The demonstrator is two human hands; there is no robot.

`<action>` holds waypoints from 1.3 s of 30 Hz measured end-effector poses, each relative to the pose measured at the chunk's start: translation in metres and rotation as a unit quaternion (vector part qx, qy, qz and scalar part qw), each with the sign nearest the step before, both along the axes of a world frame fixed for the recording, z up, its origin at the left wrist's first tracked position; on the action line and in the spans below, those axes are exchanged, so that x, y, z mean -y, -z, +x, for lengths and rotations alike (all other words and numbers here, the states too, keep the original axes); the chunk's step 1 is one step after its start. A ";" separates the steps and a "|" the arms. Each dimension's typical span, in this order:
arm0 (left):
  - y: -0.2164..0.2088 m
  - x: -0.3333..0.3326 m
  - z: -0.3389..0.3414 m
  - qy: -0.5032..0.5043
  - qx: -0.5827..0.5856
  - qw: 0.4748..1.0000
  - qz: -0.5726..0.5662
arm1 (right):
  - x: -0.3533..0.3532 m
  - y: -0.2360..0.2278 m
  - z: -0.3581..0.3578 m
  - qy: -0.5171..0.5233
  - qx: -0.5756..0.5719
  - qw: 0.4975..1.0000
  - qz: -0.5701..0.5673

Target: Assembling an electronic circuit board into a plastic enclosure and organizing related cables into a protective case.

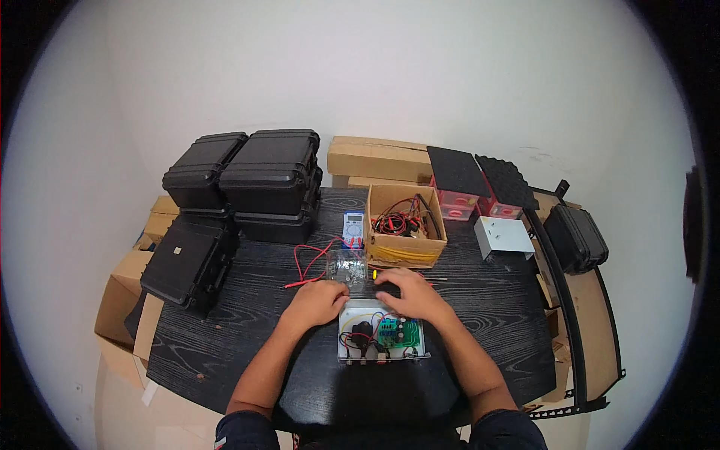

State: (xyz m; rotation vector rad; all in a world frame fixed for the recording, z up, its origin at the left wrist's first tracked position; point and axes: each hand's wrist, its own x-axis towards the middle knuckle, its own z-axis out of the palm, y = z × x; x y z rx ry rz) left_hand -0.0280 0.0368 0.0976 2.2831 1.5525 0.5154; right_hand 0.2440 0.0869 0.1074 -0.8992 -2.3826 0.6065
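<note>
Left hand [321, 301] is poised by the clear parts box [331, 264], right hand [411, 292], apart, by a yellow handle [374, 275]; neither grip can be told. Nearside, the white circuit-board enclosure [364, 312] is laid open!

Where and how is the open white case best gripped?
Probably by its opposite side edges, left hand from the left, right hand from the right: the white case lies flat and open, with the circuit board and a black component occupying its middle.
</note>
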 end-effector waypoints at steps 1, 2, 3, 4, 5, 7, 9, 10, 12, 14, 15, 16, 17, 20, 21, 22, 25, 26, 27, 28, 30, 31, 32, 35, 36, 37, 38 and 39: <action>0.001 0.000 0.000 0.008 0.000 1.000 -0.017 | 0.011 -0.005 0.009 -0.006 -0.001 1.000 -0.018; 0.001 -0.002 0.002 0.009 0.002 1.000 -0.017 | 0.018 -0.004 0.019 -0.004 0.001 1.000 -0.019; 0.001 -0.004 0.003 0.024 0.002 1.000 -0.016 | 0.025 -0.002 0.029 -0.008 -0.008 0.999 -0.041; 0.001 -0.005 0.005 0.039 0.002 0.999 -0.014 | 0.033 0.002 0.040 -0.011 -0.018 0.998 -0.062; 0.004 -0.006 0.004 0.038 0.002 0.999 -0.015 | 0.042 0.007 0.047 -0.003 -0.044 0.998 -0.049; 0.017 -0.010 0.002 0.027 0.062 0.993 0.094 | 0.059 0.011 0.060 0.014 -0.068 0.996 -0.055; 0.025 -0.012 0.001 0.039 0.068 0.989 0.126 | 0.071 0.020 0.069 0.046 -0.115 0.991 -0.044; 0.028 -0.013 0.001 0.050 0.072 0.983 0.158 | 0.074 0.028 0.075 0.048 -0.116 0.991 -0.044; 0.031 -0.017 -0.001 0.061 0.073 0.991 0.093 | 0.076 0.047 0.087 0.112 -0.137 0.984 -0.012; 0.032 -0.020 0.000 0.072 0.072 0.995 0.026 | 0.076 0.065 0.097 0.138 -0.137 0.981 0.007; 0.032 -0.021 0.000 0.066 0.073 0.995 0.013 | 0.077 0.074 0.101 0.165 -0.158 0.973 -0.023; 0.032 -0.020 0.000 0.059 0.074 0.995 -0.002 | 0.077 0.079 0.102 0.192 -0.180 0.963 -0.055; 0.032 -0.021 0.000 0.062 0.072 0.995 -0.003 | 0.076 0.083 0.102 0.195 -0.181 0.962 -0.056; 0.029 -0.020 -0.003 0.057 0.084 0.995 0.000 | 0.074 0.091 0.102 0.214 -0.155 0.961 -0.080; 0.029 -0.019 -0.005 0.053 0.079 0.995 -0.003 | 0.074 0.092 0.100 0.207 -0.158 0.962 -0.081; 0.027 -0.019 -0.005 0.049 0.076 0.996 -0.006 | 0.073 0.093 0.099 0.199 -0.161 0.963 -0.081; 0.024 -0.015 -0.002 0.026 0.040 0.998 0.040 | 0.075 0.090 0.099 0.206 -0.132 0.965 -0.092; 0.022 -0.014 0.000 0.026 0.040 0.998 0.040 | 0.075 0.091 0.100 0.206 -0.132 0.965 -0.092; 0.021 -0.014 0.003 0.034 0.063 0.993 0.091 | 0.074 0.092 0.101 0.209 -0.133 0.963 -0.102; 0.020 -0.013 0.007 0.041 0.085 0.985 0.141 | 0.074 0.092 0.101 0.212 -0.134 0.962 -0.111; 0.016 -0.009 0.018 0.052 0.091 0.984 0.144 | 0.076 0.089 0.103 0.222 -0.127 0.959 -0.126; 0.015 -0.008 0.021 0.062 0.096 0.983 0.147 | 0.076 0.086 0.103 0.230 -0.121 0.955 -0.141; 0.019 -0.008 0.024 0.060 0.096 0.982 0.148 | 0.079 0.084 0.104 0.229 -0.120 0.956 -0.140; 0.029 -0.006 0.033 0.085 0.086 0.990 0.073 | 0.097 0.075 0.109 0.214 -0.151 0.950 -0.168; 0.029 -0.005 0.033 0.084 0.087 0.990 0.073 | 0.108 0.068 0.108 0.165 -0.227 0.928 -0.245; 0.028 -0.004 0.036 0.080 0.082 0.992 0.055 | 0.120 0.060 0.109 0.116 -0.299 0.892 -0.318; 0.028 -0.004 0.038 0.076 0.077 0.993 0.036 | 0.129 0.056 0.112 0.118 -0.298 0.892 -0.318; 0.031 -0.004 0.038 0.078 0.079 0.993 0.036 | 0.137 0.052 0.114 0.062 -0.276 0.865 -0.414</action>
